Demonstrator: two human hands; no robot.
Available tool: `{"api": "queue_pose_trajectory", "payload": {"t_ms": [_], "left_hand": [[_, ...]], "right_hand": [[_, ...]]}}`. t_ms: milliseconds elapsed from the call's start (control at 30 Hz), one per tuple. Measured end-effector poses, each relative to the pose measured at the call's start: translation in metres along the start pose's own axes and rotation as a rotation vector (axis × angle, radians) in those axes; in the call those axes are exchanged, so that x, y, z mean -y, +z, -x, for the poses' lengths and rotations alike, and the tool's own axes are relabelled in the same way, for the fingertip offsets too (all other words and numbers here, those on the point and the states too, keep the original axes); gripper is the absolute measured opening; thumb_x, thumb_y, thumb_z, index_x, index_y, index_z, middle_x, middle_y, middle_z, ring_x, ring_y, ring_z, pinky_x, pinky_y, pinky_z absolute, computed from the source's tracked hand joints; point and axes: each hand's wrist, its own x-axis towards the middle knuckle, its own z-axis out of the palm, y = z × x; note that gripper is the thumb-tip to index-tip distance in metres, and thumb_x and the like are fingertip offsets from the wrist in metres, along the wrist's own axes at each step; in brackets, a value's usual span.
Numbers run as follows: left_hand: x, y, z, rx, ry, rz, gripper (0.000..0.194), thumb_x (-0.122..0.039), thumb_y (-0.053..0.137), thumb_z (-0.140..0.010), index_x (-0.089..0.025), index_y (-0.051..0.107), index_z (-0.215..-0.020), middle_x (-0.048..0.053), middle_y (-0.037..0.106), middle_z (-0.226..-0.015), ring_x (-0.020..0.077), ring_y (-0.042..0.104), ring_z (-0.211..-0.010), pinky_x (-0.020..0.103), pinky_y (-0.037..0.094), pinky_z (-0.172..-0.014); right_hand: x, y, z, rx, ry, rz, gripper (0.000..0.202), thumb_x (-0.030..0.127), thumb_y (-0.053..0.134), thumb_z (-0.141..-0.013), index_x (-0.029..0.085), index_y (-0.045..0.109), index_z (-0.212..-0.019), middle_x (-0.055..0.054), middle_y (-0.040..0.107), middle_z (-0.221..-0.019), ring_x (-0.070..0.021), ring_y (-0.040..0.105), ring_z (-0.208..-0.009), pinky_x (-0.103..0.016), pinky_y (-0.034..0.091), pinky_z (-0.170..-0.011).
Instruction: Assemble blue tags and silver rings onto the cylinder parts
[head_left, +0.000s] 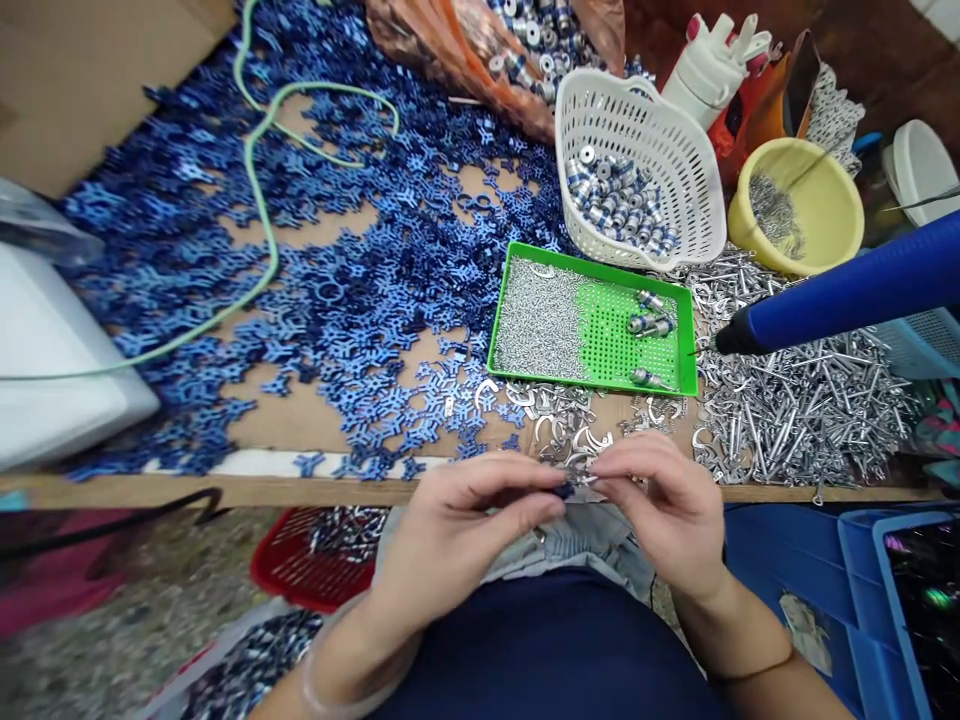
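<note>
At the table's front edge, my left hand (480,520) pinches a small dark blue piece (564,489) between thumb and fingertips. My right hand (664,500) is close beside it, its thumb and fingers closed on a small silver metal part (583,476). The two held parts meet or nearly meet between the fingertips; the exact contact is too small to tell. Just beyond the hands lie curved silver pieces (592,440). Many blue three-armed pieces (375,330) cover the table's left and middle. Behind the hands sits a green tray (592,383) with tiny silver parts and several blue-ringed cylinders.
A white basket (701,160) of cylinders stands behind the tray, with a yellow bowl (832,220) to its right. A blue pen-shaped tool (847,290) reaches in from the right above silver rods (810,410). A red basket (285,560) is below the table edge.
</note>
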Motion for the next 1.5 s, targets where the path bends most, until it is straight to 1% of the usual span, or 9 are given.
{"api": "queue_pose_trajectory", "payload": {"t_ms": [167, 633, 733, 867, 967, 1133, 1300, 1400, 1500], "left_hand": [[-0.002, 0.002, -0.003, 0.064, -0.297, 0.432, 0.017, -0.007, 0.074, -0.057, -0.022, 0.074, -0.065, 0.003, 0.069, -0.058, 0.015, 0.064, -0.048, 0.021, 0.055, -0.044], [0.003, 0.006, -0.007, 0.049, -0.381, 0.534, 0.015, -0.028, 0.081, -0.054, -0.019, 0.073, -0.063, 0.003, 0.066, -0.05, 0.0152, 0.061, -0.041, 0.024, 0.053, -0.04], [0.003, 0.007, -0.006, -0.018, -0.26, 0.433, 0.015, -0.029, 0.08, -0.056, -0.019, 0.072, -0.063, 0.003, 0.066, -0.054, 0.0145, 0.06, -0.043, 0.025, 0.052, -0.041], [0.005, 0.009, -0.004, -0.219, 0.188, 0.12, 0.013, -0.016, 0.079, -0.059, -0.022, 0.072, -0.068, -0.001, 0.062, -0.063, 0.0099, 0.058, -0.055, 0.02, 0.048, -0.049], [0.008, 0.007, -0.003, -0.22, 0.394, -0.073, 0.022, -0.013, 0.079, -0.06, -0.025, 0.072, -0.076, -0.002, 0.057, -0.066, 0.0092, 0.054, -0.058, 0.02, 0.045, -0.051], [0.012, -0.008, -0.006, 0.057, 0.316, -0.062, 0.02, -0.023, 0.076, -0.066, -0.024, 0.07, -0.085, 0.0, 0.054, -0.074, 0.0126, 0.054, -0.068, 0.023, 0.045, -0.057], [0.013, -0.017, -0.005, 0.342, 0.369, -0.318, 0.028, -0.022, 0.072, -0.071, -0.031, 0.068, -0.097, 0.001, 0.052, -0.084, 0.0142, 0.052, -0.08, 0.023, 0.044, -0.068], [0.014, -0.017, -0.003, 0.312, 0.448, -0.379, 0.023, -0.019, 0.07, -0.073, -0.031, 0.069, -0.093, 0.0, 0.053, -0.081, 0.0135, 0.05, -0.077, 0.024, 0.041, -0.067], [0.017, -0.016, -0.002, 0.2, 0.483, -0.397, 0.02, -0.019, 0.07, -0.073, -0.028, 0.068, -0.09, -0.001, 0.053, -0.074, 0.0132, 0.048, -0.071, 0.025, 0.04, -0.064]], "right_hand": [[-0.004, 0.015, -0.003, 0.03, 0.273, -0.629, 0.012, 0.017, 0.07, -0.073, 0.027, 0.069, -0.078, 0.001, 0.066, -0.075, -0.0136, 0.061, -0.074, -0.028, 0.051, -0.069], [-0.013, 0.02, -0.003, -0.003, 0.348, -0.726, 0.007, 0.021, 0.073, -0.07, 0.027, 0.069, -0.072, 0.001, 0.058, -0.075, -0.0106, 0.055, -0.071, -0.023, 0.046, -0.065], [-0.015, 0.021, -0.002, -0.011, 0.409, -0.671, 0.016, 0.031, 0.074, -0.068, 0.025, 0.066, -0.08, 0.0, 0.058, -0.077, -0.0115, 0.053, -0.07, -0.024, 0.046, -0.065], [-0.013, 0.025, 0.001, 0.067, 0.496, -0.639, 0.027, 0.042, 0.071, -0.069, 0.023, 0.062, -0.085, 0.001, 0.055, -0.071, -0.0104, 0.049, -0.064, -0.021, 0.044, -0.059], [-0.011, 0.024, 0.0, 0.129, 0.491, -0.621, 0.023, 0.044, 0.065, -0.074, 0.022, 0.062, -0.077, 0.002, 0.054, -0.067, -0.0104, 0.049, -0.062, -0.022, 0.041, -0.056], [-0.008, 0.003, -0.01, 0.369, 0.401, -0.353, 0.022, 0.04, 0.063, -0.077, 0.02, 0.063, -0.068, 0.001, 0.055, -0.065, -0.0111, 0.05, -0.064, -0.025, 0.039, -0.061], [-0.006, -0.01, -0.012, 0.618, 0.295, -0.165, 0.021, 0.036, 0.064, -0.077, 0.02, 0.064, -0.065, 0.003, 0.053, -0.06, -0.012, 0.049, -0.065, -0.027, 0.038, -0.064], [-0.012, -0.008, -0.01, 0.586, 0.338, -0.231, 0.018, 0.036, 0.064, -0.077, 0.02, 0.065, -0.069, 0.003, 0.056, -0.061, -0.0118, 0.051, -0.062, -0.026, 0.04, -0.061], [-0.026, -0.005, -0.009, 0.319, 0.362, -0.046, 0.011, 0.03, 0.06, -0.081, 0.022, 0.065, -0.076, 0.001, 0.061, -0.071, -0.014, 0.054, -0.069, -0.028, 0.042, -0.064]]}}
